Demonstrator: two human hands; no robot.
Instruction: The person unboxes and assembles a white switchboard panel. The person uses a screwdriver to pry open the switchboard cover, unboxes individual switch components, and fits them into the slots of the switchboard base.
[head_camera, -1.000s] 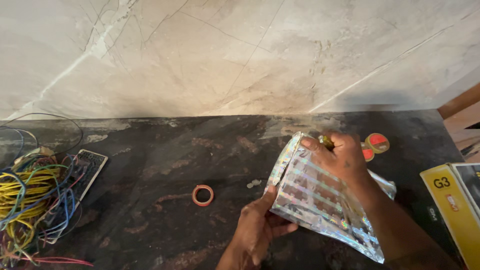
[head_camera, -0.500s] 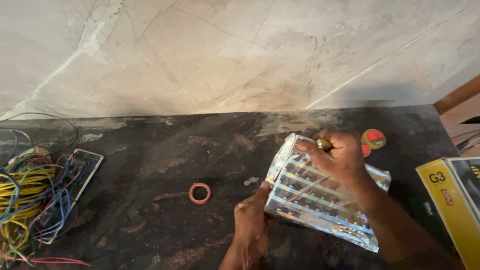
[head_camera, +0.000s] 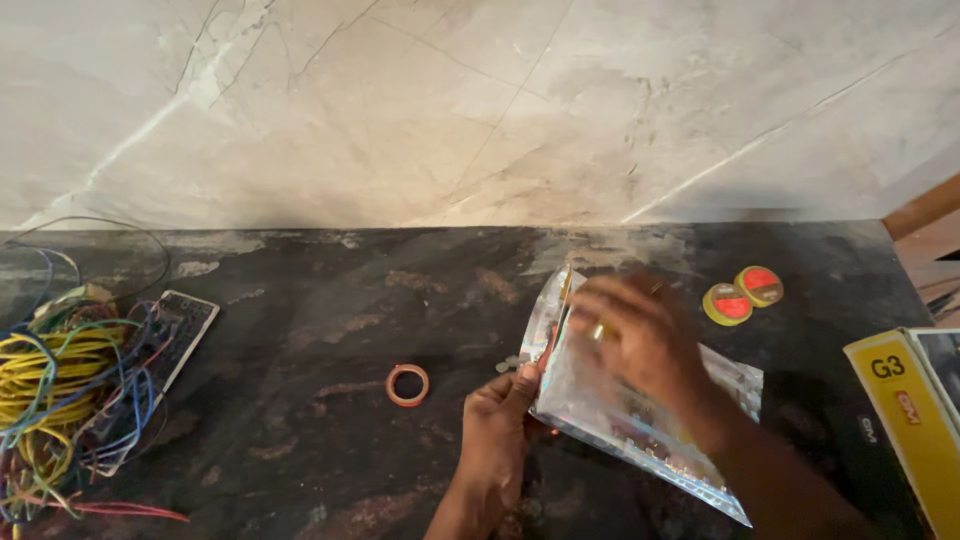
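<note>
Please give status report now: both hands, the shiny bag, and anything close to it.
Left hand grips silver foil bag at its left edge. Right hand on top of bag, blurred. Orange tape ring lies left, apart; two tape rolls behind.

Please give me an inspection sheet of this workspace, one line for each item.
Surface: dark mottled stone counter.
Job's things: shiny silver pouch lying flat.
Clutter: small orange tape ring; two tape rolls with red faces; yellow box at the right edge.
Grippers: left hand pinches the pouch's left edge; right hand, blurred, rests on its top.
Cables: tangle of coloured wires over a flat perforated board, left.
Surroundings: pale marble-like wall behind.
</note>
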